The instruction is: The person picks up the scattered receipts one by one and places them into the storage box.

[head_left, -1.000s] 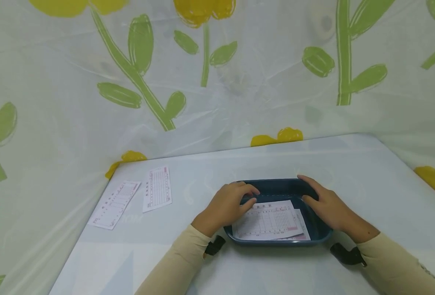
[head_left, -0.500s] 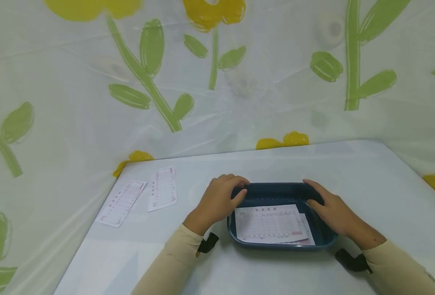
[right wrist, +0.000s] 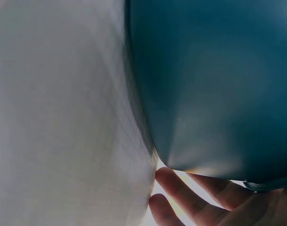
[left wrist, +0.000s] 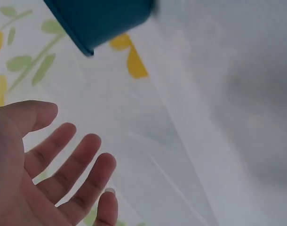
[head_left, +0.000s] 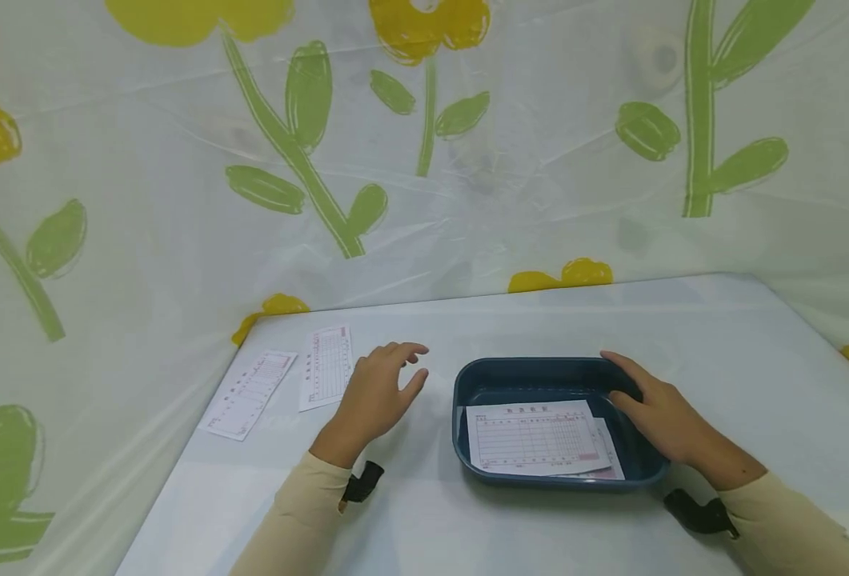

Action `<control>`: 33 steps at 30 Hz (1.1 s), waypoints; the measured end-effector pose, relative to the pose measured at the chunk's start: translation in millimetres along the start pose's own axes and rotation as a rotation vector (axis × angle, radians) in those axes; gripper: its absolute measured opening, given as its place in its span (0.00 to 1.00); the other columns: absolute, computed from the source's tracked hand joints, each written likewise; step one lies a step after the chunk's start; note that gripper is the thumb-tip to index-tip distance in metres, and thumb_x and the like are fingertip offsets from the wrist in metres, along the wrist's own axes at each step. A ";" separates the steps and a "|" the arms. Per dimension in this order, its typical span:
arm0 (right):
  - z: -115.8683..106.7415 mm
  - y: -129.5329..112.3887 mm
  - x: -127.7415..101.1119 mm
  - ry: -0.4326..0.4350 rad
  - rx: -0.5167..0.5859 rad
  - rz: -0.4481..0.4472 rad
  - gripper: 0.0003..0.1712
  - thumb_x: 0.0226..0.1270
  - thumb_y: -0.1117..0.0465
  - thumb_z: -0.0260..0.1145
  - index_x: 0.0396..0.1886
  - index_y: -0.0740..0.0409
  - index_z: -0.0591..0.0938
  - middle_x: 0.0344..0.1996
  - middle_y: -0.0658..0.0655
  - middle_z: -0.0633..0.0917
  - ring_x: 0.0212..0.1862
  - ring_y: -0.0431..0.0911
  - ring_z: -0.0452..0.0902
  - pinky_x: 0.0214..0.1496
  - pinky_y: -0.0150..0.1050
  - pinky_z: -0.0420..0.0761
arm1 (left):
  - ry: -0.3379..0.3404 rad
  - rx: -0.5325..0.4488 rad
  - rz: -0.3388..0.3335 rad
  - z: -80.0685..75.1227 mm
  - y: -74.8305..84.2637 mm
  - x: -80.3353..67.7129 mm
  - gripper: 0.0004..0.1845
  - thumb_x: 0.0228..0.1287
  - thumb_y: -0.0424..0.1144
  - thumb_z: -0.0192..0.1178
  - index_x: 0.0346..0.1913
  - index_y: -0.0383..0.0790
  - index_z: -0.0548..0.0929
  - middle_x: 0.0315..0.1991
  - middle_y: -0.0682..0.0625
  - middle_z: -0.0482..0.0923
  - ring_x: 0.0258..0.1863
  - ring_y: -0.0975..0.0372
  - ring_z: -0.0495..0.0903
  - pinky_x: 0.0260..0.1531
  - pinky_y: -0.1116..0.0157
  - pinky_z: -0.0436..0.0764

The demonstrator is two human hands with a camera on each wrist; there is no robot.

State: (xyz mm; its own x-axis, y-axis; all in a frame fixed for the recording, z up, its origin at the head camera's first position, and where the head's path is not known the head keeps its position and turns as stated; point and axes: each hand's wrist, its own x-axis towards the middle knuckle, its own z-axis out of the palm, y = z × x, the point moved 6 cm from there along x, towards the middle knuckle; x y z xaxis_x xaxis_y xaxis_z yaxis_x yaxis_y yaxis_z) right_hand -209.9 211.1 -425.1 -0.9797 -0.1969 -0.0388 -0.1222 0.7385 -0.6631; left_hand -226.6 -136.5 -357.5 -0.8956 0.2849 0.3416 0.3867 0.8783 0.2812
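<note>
L hand: left hand [head_left: 377, 392] hovered above the table [head_left: 467, 528], fingers spread & relaxed, held nothing; in the left wrist view [left wrist: 44, 174] palm open, fingers apart.
L hand pos: between the slips & the tray, apart from both; nearer slip just beside its fingertips.
R hand: right hand [head_left: 658, 412] rested on the tray's right rim, fingers laid over the edge, thumb inside; whether it truly gripped the rim — can't tell. In the right wrist view [right wrist: 200, 202] fingers sat under/against the tray's outer wall.
Tray: dark blue tray [head_left: 539, 370] sat on the table, centre-right, in front of the person; its outer wall filled most of the right wrist view [right wrist: 214, 84]; a corner showed at top of the left wrist view [left wrist: 101, 19].
In tray: printed form [head_left: 535, 438] lay flat on top, w/ a second sheet [head_left: 607, 462] peeking out beneath at the right & near edges.
Slips: two pink-printed slips on table far left, side by side, not touching — nearer slip [head_left: 326, 368], outer slip [head_left: 250, 384] close to the table's left edge.
Sleeves: cream sleeves on both arms; black strap at each wrist.
Backdrop: translucent sheet w/ yellow flowers & green stems [head_left: 302, 160] behind & around the table.
</note>
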 end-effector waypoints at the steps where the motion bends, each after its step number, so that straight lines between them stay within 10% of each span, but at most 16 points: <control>1: -0.2 0.4 -0.1 0.000 0.001 0.002 0.35 0.79 0.52 0.48 0.80 0.53 0.53 0.75 0.73 0.59 0.72 0.74 0.57 0.65 0.74 0.62 | 0.008 0.000 -0.011 -1.9 -4.8 -0.1 0.17 0.68 0.44 0.64 0.58 0.50 0.81 0.46 0.51 0.85 0.47 0.55 0.82 0.46 0.55 0.78; 10: 3.0 4.2 -4.3 -0.009 0.016 0.018 0.35 0.79 0.51 0.48 0.80 0.51 0.52 0.75 0.73 0.59 0.72 0.75 0.56 0.64 0.75 0.62 | 0.063 0.007 -0.123 -9.9 -47.3 -0.2 0.20 0.67 0.47 0.63 0.59 0.46 0.81 0.49 0.46 0.85 0.48 0.51 0.82 0.45 0.50 0.78; 22: 4.4 -0.2 -0.4 -0.004 0.017 0.003 0.35 0.79 0.52 0.48 0.80 0.51 0.53 0.75 0.73 0.59 0.72 0.75 0.56 0.64 0.75 0.61 | -0.040 -0.046 -0.439 -7.6 -119.6 -10.0 0.30 0.69 0.52 0.58 0.70 0.46 0.70 0.63 0.40 0.74 0.62 0.44 0.72 0.57 0.39 0.68; 33: 0.9 -1.6 -0.7 -0.009 0.010 0.016 0.35 0.79 0.52 0.48 0.81 0.51 0.52 0.75 0.73 0.59 0.72 0.75 0.56 0.63 0.76 0.62 | -0.179 -0.116 -0.582 0.2 -152.5 -16.1 0.35 0.70 0.51 0.57 0.75 0.43 0.61 0.69 0.35 0.66 0.67 0.40 0.68 0.62 0.35 0.64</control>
State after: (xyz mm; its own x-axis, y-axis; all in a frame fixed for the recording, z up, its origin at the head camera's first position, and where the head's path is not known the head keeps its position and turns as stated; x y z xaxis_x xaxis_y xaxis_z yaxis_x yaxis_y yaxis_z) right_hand -208.9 209.5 -424.8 -0.9799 -0.1913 -0.0565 -0.1049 0.7349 -0.6700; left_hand -271.2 -274.9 -406.1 -0.9859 -0.1599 -0.0500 -0.1643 0.8641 0.4758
